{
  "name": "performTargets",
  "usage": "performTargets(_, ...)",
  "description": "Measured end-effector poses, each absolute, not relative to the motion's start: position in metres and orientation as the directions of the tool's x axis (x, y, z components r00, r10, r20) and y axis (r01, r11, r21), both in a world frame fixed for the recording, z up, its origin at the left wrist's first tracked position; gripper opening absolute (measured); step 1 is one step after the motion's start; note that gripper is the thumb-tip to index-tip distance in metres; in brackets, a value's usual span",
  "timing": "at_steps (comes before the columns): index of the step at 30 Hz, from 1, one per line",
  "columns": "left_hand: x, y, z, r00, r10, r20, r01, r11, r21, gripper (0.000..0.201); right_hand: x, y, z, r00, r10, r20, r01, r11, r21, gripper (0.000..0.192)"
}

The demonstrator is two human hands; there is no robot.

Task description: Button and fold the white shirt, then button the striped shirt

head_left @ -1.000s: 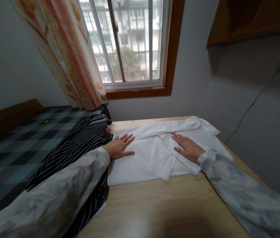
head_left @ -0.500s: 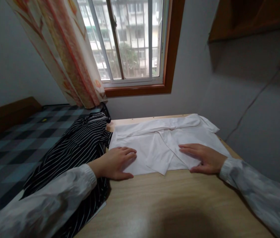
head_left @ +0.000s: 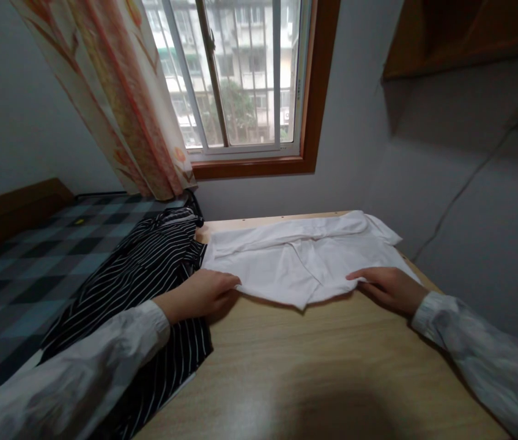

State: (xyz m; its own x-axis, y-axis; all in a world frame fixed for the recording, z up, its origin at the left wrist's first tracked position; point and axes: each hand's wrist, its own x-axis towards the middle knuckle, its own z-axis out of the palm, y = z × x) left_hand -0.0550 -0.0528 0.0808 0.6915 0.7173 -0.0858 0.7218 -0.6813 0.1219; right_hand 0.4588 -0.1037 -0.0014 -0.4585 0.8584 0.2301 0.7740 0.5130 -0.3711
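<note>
White folded cloth garment (head_left: 281,263) lies on the pale wood-grain counter (head_left: 327,360), toward its far side below the window (head_left: 249,79). Through my head-camera feed I see both grips engaged on its near edge. My left hand (head_left: 203,296) is pinching that edge near its left end, fingers curled under toward the palm. My right hand (head_left: 391,290) has the same edge nipped between thumb and fingers toward its right end. Between them the hem bows toward me, a pointed flap at its middle; I cannot tell how much of it is raised off the counter. A long fold runs across the garment's far part.

Just beside its left end I see a black garment with thin white stripes (head_left: 134,281), running beneath my left forearm. Beyond that is a bed with a dark blue-grey checked cover (head_left: 11,293). An orange-and-cream floral curtain (head_left: 121,91) hangs left of the window, and a brown wooden wall shelf (head_left: 469,52) sits high on my right.
</note>
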Motion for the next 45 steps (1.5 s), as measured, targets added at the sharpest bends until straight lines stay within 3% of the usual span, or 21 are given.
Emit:
performTargets(5, -0.07, -0.042, 0.088, 0.587, 0.802, -0.109, 0.786, -0.533, 0.315, 0.041, 0.46, -0.093, 0.018, -0.323, 0.923, 0.207, 0.828, 0.382, -0.41, 0.044)
performTargets(8, -0.076, -0.03, 0.086, 0.502, 0.861, -0.082, 0.829, -0.452, 0.329, 0.042, 0.463, -0.075, 0.025, -0.264, 0.933, 0.244, 0.862, 0.342, -0.374, 0.043)
performTargets(13, -0.08, -0.009, 0.08, 0.357, 0.933, -0.042, 0.921, -0.344, 0.182, 0.035, 0.465, -0.037, 0.03, -0.211, 0.944, 0.253, 0.921, 0.279, -0.271, 0.038)
performTargets(19, -0.078, -0.004, 0.077, 0.24, 0.969, -0.06, 0.97, -0.243, -0.033, 0.033, 0.453, -0.005, 0.027, -0.167, 0.953, 0.252, 0.985, 0.172, 0.004, 0.037)
performTargets(21, -0.077, -0.006, 0.077, 0.213, 0.974, -0.082, 0.97, -0.221, -0.098, 0.033, 0.453, -0.001, 0.023, -0.169, 0.96, 0.222, 0.986, 0.163, 0.044, 0.039)
performTargets(25, -0.079, -0.01, 0.08, 0.161, 0.982, -0.095, 0.975, -0.173, -0.139, 0.039, 0.471, -0.003, 0.019, -0.252, 0.947, 0.198, 0.967, 0.253, 0.016, 0.046)
performTargets(29, -0.08, -0.013, 0.08, 0.16, 0.983, -0.089, 0.968, -0.174, -0.18, 0.041, 0.503, -0.004, 0.021, -0.291, 0.935, 0.201, 0.953, 0.302, -0.025, 0.033)
performTargets(34, -0.072, -0.019, 0.081, 0.182, 0.98, -0.077, 0.945, -0.196, -0.261, 0.042, 0.534, 0.01, 0.019, -0.124, 0.958, 0.257, 0.921, 0.208, -0.33, 0.04)
performTargets(37, -0.067, -0.02, 0.084, 0.17, 0.983, -0.074, 0.944, -0.183, -0.273, 0.045, 0.538, 0.017, 0.004, -0.057, 0.978, 0.202, 0.901, 0.137, -0.412, 0.047)
performTargets(45, -0.066, -0.008, 0.078, 0.13, 0.985, -0.117, 0.953, -0.157, -0.258, 0.043, 0.529, 0.013, -0.028, 0.063, 0.986, 0.156, 0.978, -0.03, -0.206, 0.047)
